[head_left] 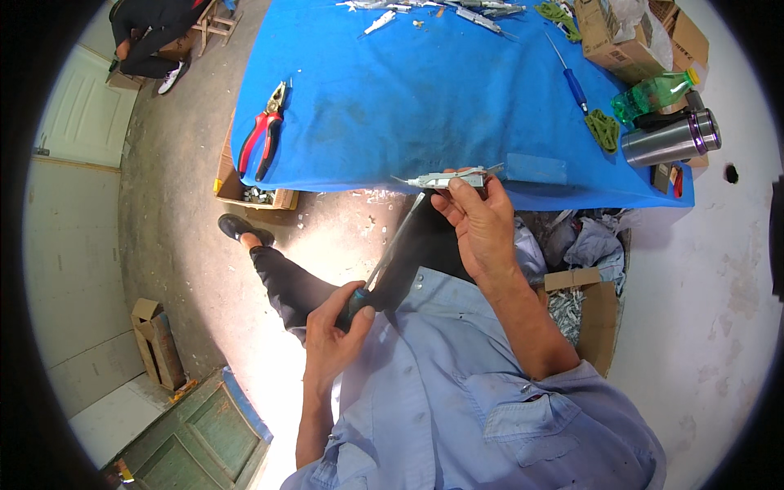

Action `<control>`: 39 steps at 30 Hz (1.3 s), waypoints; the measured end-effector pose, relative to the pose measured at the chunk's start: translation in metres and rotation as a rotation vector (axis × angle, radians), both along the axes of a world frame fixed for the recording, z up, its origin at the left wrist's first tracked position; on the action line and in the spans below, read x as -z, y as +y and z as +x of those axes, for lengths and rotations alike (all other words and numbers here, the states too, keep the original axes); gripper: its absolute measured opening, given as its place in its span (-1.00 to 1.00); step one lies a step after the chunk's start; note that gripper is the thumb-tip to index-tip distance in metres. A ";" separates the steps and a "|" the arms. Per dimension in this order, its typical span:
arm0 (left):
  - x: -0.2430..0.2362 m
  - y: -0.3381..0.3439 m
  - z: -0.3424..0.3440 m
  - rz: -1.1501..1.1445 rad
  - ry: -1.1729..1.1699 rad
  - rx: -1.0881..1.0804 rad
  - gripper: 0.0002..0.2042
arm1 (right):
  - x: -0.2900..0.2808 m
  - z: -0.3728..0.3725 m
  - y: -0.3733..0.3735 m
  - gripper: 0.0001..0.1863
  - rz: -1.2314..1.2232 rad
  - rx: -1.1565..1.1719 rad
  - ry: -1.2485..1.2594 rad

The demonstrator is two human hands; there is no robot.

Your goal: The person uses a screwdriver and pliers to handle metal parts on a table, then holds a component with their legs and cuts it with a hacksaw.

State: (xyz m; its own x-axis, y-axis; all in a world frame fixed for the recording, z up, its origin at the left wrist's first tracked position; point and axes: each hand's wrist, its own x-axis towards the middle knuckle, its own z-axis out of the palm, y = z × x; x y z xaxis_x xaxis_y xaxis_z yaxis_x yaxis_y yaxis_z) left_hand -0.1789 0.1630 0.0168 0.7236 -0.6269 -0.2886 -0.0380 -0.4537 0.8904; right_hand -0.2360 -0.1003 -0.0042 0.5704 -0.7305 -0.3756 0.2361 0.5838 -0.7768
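Note:
My left hand (pixel 333 336) is closed around the dark teal handle of a screwdriver (pixel 395 245). Its long metal shaft slants up and to the right, with the tip just under a slim white-and-grey part (pixel 437 179); whether they touch I cannot tell. My right hand (pixel 482 224) pinches that part between thumb and fingers at the table's near edge. Thin wire-like ends stick out from both ends of the part. Similar slim parts (pixel 380 21) lie heaped at the far side of the blue-covered table (pixel 359 122).
Red-and-black pliers (pixel 264 135) lie at the table's left. On the right are a blue-handled screwdriver (pixel 573 86), a green bottle (pixel 653 96), a steel flask (pixel 670 139) and cardboard boxes (pixel 608 41). Below stands a carton of small parts (pixel 600 322). Another person (pixel 151 37) sits far left.

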 end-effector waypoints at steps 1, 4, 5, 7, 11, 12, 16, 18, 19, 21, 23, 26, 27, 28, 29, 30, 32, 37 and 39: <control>0.000 0.000 0.000 0.010 0.001 -0.002 -0.61 | 0.000 0.000 0.002 -0.68 -0.006 0.015 -0.002; 0.002 -0.002 -0.001 0.004 -0.025 -0.015 -0.61 | 0.002 0.001 0.004 -0.77 0.007 0.027 -0.004; 0.002 -0.002 -0.001 0.005 -0.024 -0.018 -0.61 | 0.002 0.001 0.005 -0.77 0.001 0.027 0.002; 0.002 -0.003 -0.002 0.007 -0.024 -0.028 -0.61 | 0.002 0.002 0.007 -0.76 -0.009 0.024 0.013; 0.004 -0.004 -0.001 0.003 -0.025 -0.022 -0.60 | 0.006 0.001 0.010 -0.75 -0.015 0.019 0.013; 0.003 -0.005 0.000 0.010 -0.014 -0.023 -0.59 | 0.006 0.001 0.010 -0.75 -0.010 0.016 0.010; 0.001 -0.007 0.000 0.012 -0.002 -0.035 -0.58 | 0.008 0.001 0.011 -0.74 -0.011 0.005 0.013; -0.001 -0.008 0.000 0.013 0.006 -0.046 -0.58 | 0.009 0.001 0.012 -0.74 -0.015 0.008 0.015; -0.001 -0.008 0.000 0.014 0.011 -0.051 -0.58 | 0.009 0.001 0.012 -0.74 -0.016 0.010 0.017; 0.003 -0.007 0.001 0.010 -0.008 -0.056 -0.62 | 0.007 0.002 0.013 -0.74 -0.026 0.009 0.033; 0.003 -0.007 0.002 0.015 -0.018 -0.060 -0.63 | 0.006 0.002 0.013 -0.74 -0.036 0.008 0.048; -0.001 -0.009 0.003 0.031 -0.025 -0.058 -0.64 | 0.006 0.002 0.014 -0.73 -0.059 0.004 0.069; 0.000 -0.008 0.003 0.029 -0.033 -0.052 -0.65 | 0.007 0.003 0.014 -0.73 -0.075 0.004 0.077; 0.000 -0.008 0.004 0.028 -0.041 -0.046 -0.65 | 0.007 0.003 0.015 -0.73 -0.092 0.004 0.086; 0.000 -0.008 0.003 0.028 -0.043 -0.047 -0.65 | 0.009 0.002 0.015 -0.73 -0.111 -0.003 0.094; 0.000 -0.008 0.003 0.028 -0.045 -0.047 -0.65 | 0.011 0.002 0.016 -0.73 -0.131 -0.010 0.102; -0.003 -0.009 0.003 0.036 -0.056 -0.041 -0.66 | 0.013 0.001 0.016 -0.73 -0.152 -0.021 0.113; -0.012 -0.010 0.004 0.061 -0.043 -0.035 -0.66 | 0.007 0.003 0.017 -0.69 -0.118 0.015 0.103; -0.015 -0.010 0.002 0.074 -0.037 -0.043 -0.66 | 0.010 0.003 0.017 -0.69 -0.117 0.014 0.100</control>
State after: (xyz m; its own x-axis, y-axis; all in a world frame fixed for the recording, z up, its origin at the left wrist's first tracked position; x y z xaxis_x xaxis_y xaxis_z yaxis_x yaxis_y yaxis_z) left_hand -0.1770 0.1525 0.0317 0.7606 -0.5732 -0.3050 -0.0497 -0.5197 0.8529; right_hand -0.2328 -0.0836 -0.0139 0.5234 -0.7805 -0.3420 0.1616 0.4850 -0.8595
